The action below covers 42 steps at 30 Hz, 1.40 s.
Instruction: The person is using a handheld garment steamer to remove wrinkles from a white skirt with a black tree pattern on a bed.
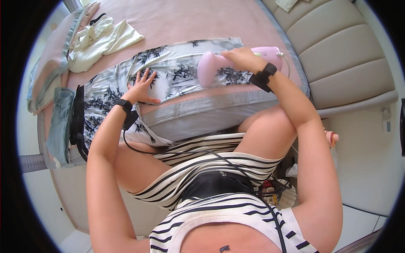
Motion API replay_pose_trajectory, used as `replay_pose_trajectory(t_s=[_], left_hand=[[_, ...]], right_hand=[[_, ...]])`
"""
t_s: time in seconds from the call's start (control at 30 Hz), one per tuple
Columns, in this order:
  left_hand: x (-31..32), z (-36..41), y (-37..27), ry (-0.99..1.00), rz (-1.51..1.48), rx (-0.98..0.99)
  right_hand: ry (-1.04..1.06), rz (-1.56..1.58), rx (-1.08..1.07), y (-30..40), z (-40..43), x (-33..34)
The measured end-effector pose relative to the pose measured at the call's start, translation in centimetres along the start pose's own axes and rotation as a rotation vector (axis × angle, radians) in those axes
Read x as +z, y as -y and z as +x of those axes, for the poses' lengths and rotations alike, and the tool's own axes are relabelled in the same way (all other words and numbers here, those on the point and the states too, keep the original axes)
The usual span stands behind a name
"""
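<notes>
A white garment with a dark bamboo-leaf print [185,73] lies spread across the bed, with one part hanging over the near edge. My left hand [142,88] presses flat on its middle, fingers spread and holding nothing. In my right hand [242,60] is the handle of a pink handheld garment steamer [207,70]. Its wide head is over the garment's right half; whether it touches the cloth I cannot tell. A pale cord [286,60] leaves the steamer's back end. At the garment's left end is a black waistband [77,117].
The bed has a pink quilted cover [196,19] with grey edging. A crumpled cream garment [98,44] lies at the upper left, folded blue denim [60,123] at the left edge. The padded beige headboard [345,72] borders the right. A black cable [190,152] runs from my left wrist across my lap.
</notes>
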<state>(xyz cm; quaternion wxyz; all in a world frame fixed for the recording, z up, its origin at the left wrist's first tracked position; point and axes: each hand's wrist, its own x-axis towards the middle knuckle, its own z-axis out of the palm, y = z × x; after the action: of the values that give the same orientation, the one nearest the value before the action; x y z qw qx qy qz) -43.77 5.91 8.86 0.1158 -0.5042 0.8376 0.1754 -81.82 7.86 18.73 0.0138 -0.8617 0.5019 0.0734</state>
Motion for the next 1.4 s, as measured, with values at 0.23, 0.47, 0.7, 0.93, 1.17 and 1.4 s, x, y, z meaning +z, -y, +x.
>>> replay_pose_trajectory(t_s=[0.23,0.47,0.7,0.93,1.17,1.4], left_hand=[[-0.1,0.2,-0.1,0.011,-0.001,-0.003],[0.2,0.2,0.2,-0.015,-0.004,0.005],[0.2,0.3,0.1,-0.002,0.002,-0.003],[0.0,0.2,0.1,0.011,0.019,-0.011],[0.1,0.2,0.3,0.005,0.011,-0.004],[0.0,0.1,0.3,-0.002,0.004,-0.001]], right_hand=[[-0.153,0.056,-0.134,1.6,1.4,-0.1],[-0.043,0.059,-0.112,3.1,3.0,-0.2],[-0.027,0.07,-0.091,2.1,3.1,0.4],[-0.025,0.053,-0.072,1.5,2.4,0.5],[-0.007,0.054,-0.044,1.3,2.2,0.2],[-0.05,0.045,-0.066,1.1,1.8,0.1]])
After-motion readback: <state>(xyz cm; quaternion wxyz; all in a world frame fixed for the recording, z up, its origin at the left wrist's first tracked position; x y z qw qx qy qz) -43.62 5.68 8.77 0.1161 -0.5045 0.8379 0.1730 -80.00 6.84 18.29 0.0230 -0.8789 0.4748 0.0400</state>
